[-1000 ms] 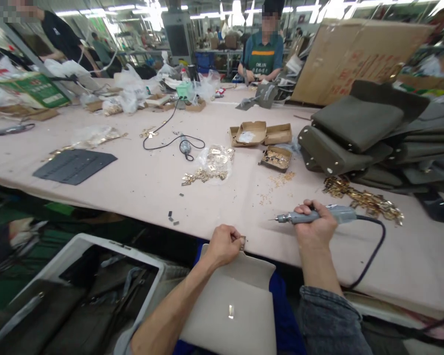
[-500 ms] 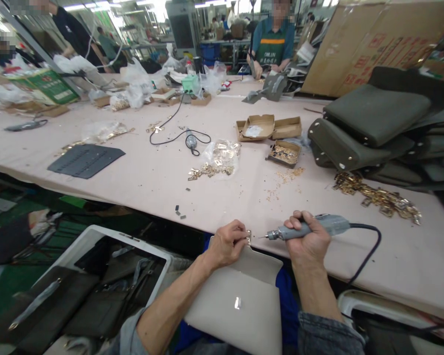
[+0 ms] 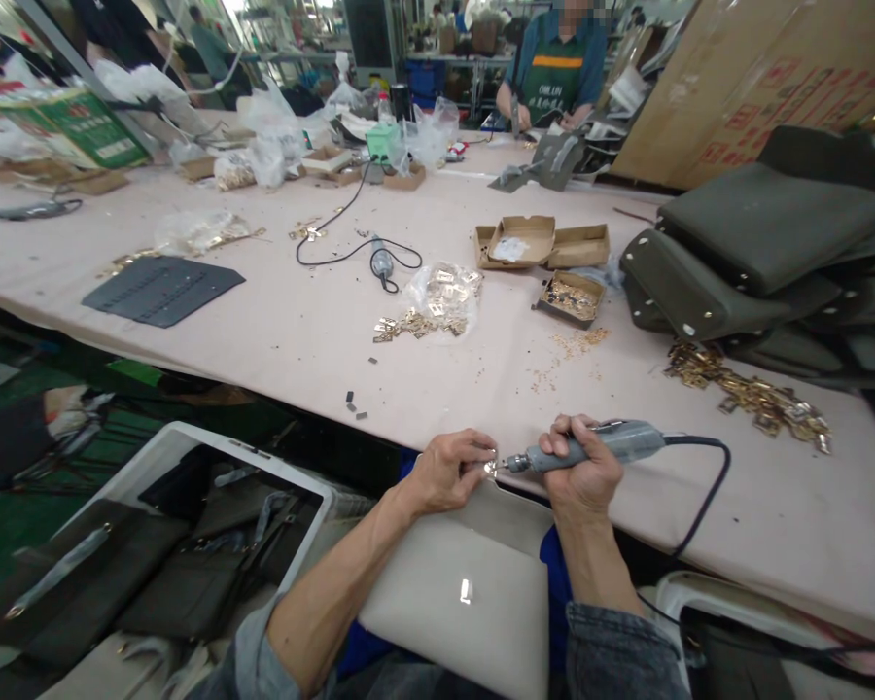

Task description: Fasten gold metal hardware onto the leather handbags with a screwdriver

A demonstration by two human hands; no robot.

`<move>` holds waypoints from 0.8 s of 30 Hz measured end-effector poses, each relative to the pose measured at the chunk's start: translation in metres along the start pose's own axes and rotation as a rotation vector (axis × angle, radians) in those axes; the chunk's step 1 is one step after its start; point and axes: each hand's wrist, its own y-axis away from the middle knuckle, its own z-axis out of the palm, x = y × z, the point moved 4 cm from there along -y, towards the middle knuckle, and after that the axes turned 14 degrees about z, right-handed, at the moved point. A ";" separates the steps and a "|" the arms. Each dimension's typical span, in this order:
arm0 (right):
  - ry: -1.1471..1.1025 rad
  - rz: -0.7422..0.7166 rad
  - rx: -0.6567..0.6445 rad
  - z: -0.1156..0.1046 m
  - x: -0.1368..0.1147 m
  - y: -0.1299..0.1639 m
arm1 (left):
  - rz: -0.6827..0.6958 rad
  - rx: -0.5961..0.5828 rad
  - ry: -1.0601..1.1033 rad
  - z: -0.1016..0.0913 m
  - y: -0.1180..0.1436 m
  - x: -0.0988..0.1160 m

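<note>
At the worktop (image 3: 277, 340) edge, the left hand (image 3: 448, 472) pinches a gold clasp (image 3: 490, 468) on the beige bag (image 3: 459, 583), the right hand (image 3: 579, 472) closed around the electric screwdriver (image 3: 590, 447), bare worktop ahead.

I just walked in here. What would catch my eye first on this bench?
Right at the near edge, the right hand grips a corded grey screwdriver, its tip at a small gold fitting pinched by the left hand on a beige bag. To the right, dark olive bags are stacked above scattered gold hardware.
</note>
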 end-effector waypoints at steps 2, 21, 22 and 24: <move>-0.001 0.001 0.001 -0.001 0.001 0.000 | 0.002 0.003 0.005 -0.001 0.000 0.000; 0.139 -0.094 -0.109 0.019 -0.001 0.012 | 0.015 0.037 -0.033 0.003 0.000 -0.001; 0.164 -0.106 -0.133 0.023 -0.001 0.013 | 0.015 0.036 -0.030 0.002 0.000 -0.002; 0.219 -0.124 -0.187 0.033 -0.002 0.016 | 0.022 0.028 -0.018 0.002 -0.001 -0.002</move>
